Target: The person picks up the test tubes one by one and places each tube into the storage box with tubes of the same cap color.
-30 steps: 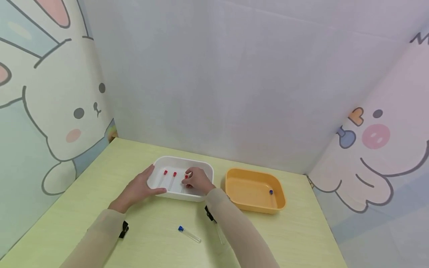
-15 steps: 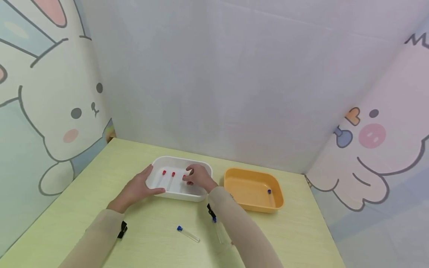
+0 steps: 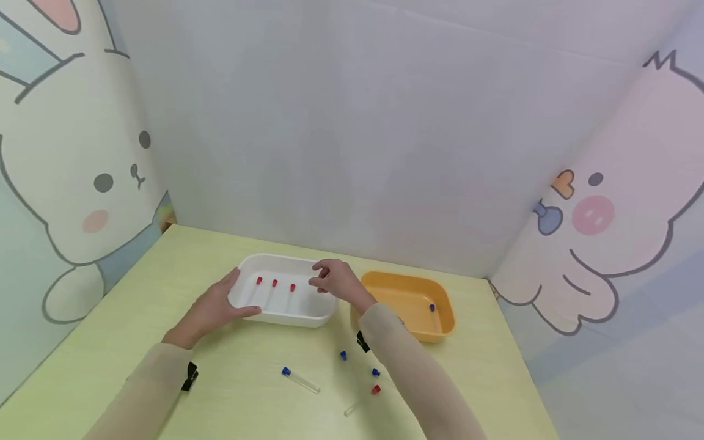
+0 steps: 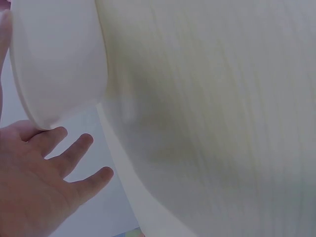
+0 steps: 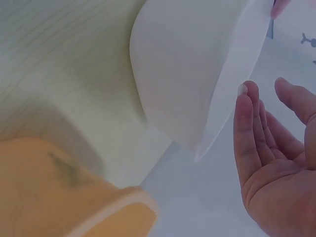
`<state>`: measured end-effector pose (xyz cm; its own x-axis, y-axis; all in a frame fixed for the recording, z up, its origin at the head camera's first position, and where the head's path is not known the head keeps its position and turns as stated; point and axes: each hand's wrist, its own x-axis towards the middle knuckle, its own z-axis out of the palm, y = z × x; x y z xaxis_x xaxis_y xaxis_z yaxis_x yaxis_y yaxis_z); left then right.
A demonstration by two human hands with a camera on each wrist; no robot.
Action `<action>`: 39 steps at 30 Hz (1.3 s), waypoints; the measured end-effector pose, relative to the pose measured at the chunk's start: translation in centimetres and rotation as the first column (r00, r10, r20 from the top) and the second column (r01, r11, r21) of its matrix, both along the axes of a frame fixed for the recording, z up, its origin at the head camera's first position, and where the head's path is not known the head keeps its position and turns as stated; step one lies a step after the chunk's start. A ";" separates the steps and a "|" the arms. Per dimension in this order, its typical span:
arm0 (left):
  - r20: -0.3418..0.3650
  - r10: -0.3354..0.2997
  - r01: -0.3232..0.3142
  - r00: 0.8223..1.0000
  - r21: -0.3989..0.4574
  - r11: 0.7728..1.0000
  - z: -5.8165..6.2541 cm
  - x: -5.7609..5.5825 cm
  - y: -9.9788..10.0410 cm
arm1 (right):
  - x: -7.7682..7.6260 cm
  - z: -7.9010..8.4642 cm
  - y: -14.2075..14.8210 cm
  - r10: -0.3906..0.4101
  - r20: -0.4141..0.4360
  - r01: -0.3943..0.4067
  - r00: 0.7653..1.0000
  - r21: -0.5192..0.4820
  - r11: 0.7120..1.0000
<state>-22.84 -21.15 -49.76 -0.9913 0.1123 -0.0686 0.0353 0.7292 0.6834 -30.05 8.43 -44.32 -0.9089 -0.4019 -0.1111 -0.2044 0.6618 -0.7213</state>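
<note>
Right grip (image 3: 338, 281) has come off the third red tube (image 3: 292, 289), head view; released, it lies left of that grip inside the tray (image 3: 297, 319). Left wrist: left grip (image 4: 37, 185), fingers spread, touches the tray. Right wrist: right grip holds nothing, fingers relaxed.

Plain white on one tray (image 3: 297, 321), plain orange on other tray (image 3: 407, 299). Red or blue on caps (image 3: 286, 371), colourless clearness in tubes (image 3: 304, 383). Pale yellow-green, faint wood grain on table (image 3: 231, 397). Beige on sleeves (image 3: 143, 385), black on wrist clips (image 3: 189, 376). Pale grey on backdrop (image 3: 341, 153); pink-cheeked cartoons on side panels (image 3: 66, 153).
</note>
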 end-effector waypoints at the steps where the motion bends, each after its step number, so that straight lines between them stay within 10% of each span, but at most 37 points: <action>1: -0.002 -0.002 0.002 1.000 -0.001 1.000 -0.1 -0.1 -0.1 | 0.2 0.2 0.3 -0.003 -0.004 0.003 1.000 0.001 1.000; 17: -0.028 -0.029 0.029 0.999 -0.001 1.000 -0.3 -0.2 -0.6 | 6.5 2.2 6.2 0.035 -0.073 -0.031 0.997 0.056 0.998; 39: -0.064 -0.045 0.048 0.997 0.044 0.998 -0.3 -0.5 -0.5 | 14.1 -1.8 11.6 0.103 -0.022 -0.101 0.994 0.091 0.991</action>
